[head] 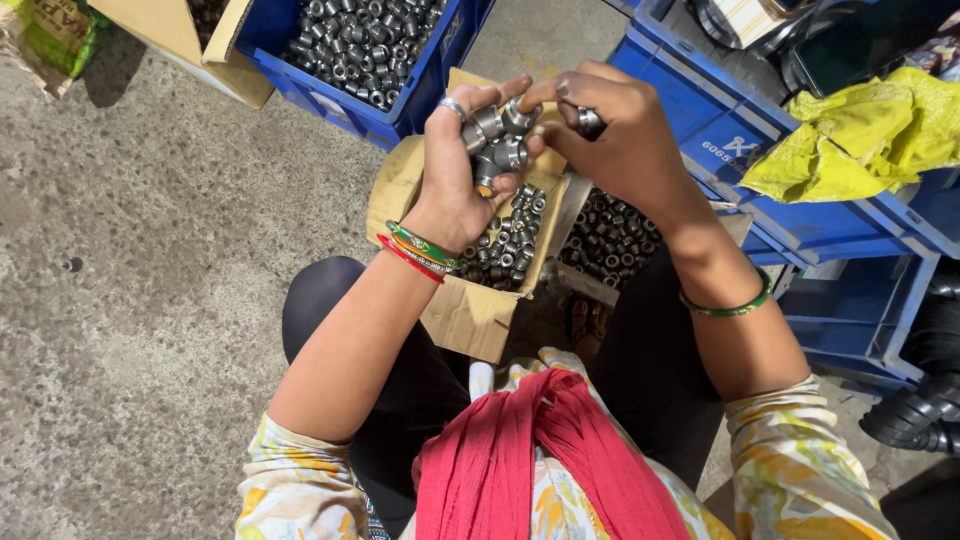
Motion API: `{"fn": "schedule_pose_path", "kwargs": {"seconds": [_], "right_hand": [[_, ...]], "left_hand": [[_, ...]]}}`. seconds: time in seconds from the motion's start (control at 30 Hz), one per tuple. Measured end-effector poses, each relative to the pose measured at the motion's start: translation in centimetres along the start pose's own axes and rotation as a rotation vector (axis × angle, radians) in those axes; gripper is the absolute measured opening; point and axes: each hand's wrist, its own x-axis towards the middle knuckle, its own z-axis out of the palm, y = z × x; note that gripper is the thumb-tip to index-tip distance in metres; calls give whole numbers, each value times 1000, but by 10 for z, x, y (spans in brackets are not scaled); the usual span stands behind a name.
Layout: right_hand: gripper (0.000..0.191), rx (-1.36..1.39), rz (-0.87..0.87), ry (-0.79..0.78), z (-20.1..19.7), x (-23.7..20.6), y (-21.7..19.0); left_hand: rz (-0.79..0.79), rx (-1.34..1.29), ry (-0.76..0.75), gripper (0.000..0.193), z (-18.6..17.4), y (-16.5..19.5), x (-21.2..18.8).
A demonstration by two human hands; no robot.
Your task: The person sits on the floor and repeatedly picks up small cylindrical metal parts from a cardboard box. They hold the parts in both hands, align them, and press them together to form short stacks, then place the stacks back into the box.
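A: Nearest the camera there is a red scarf (pixel 540 450) over the person's chest, with both forearms reaching out past it above the concrete floor (pixel 150 300). What is the left hand (pixel 465 165) doing?

B: It is cupped palm-up and closed loosely round a handful of small metal bushes (pixel 497 140), short grey rings heaped against the fingers. It is not clenched; the fingers curl just enough to keep the heap from sliding off.

A: And the right hand (pixel 610 130)?

B: Mostly curled, with the thumb and forefinger pinched on a single bush (pixel 591 122), just beside the heap. The fingertips of the two hands nearly touch.

A: So how should the person handle this well?

B: By the look of it, one piece at a time. The left palm ought to stay level and directly above the open cardboard box (pixel 470 310), so that a ring which slips drops back among the loose bushes (pixel 505 245) lying there, not onto the floor. The right hand should turn its piece at the fingertips so that both ends show.

A: There is a second batch to the right.

B: Yes, darker rings (pixel 610 240) in a neighbouring compartment, apart from the first lot by a cardboard wall. Keeping the two from mixing seems the point to watch.

A: Further off?

B: A blue crate (pixel 400 110) filled with more such pieces, other blue crates on the right, and a yellow cloth (pixel 860 140) lying on one of them.
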Motion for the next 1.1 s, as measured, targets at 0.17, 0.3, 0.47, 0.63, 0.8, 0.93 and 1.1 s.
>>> {"fn": "schedule_pose_path", "kwargs": {"seconds": [0.17,0.3,0.47,0.63,0.8,0.93,1.1], "right_hand": [[21,233,270,-81,-7,2,-1],[17,621,583,-102,-16,1,-9],[32,80,87,-1,-9,3,-20],[29,-144,-56,111,-5,4,-25],[29,-321,-51,129,-5,1,-24],[24,-389,-94,160,-4,-2,-23],[28,-258,-69,213,-2,-4,-23]], "left_hand": [[-2,236,8,45,7,-1,-7],[20,364,3,42,11,-1,-13],[41,292,-29,38,12,0,-15],[79,296,-46,41,18,3,-19],[177,386,5,50,26,2,-21],[241,559,42,45,28,1,-21],[188,450,-49,38,25,2,-26]]}}
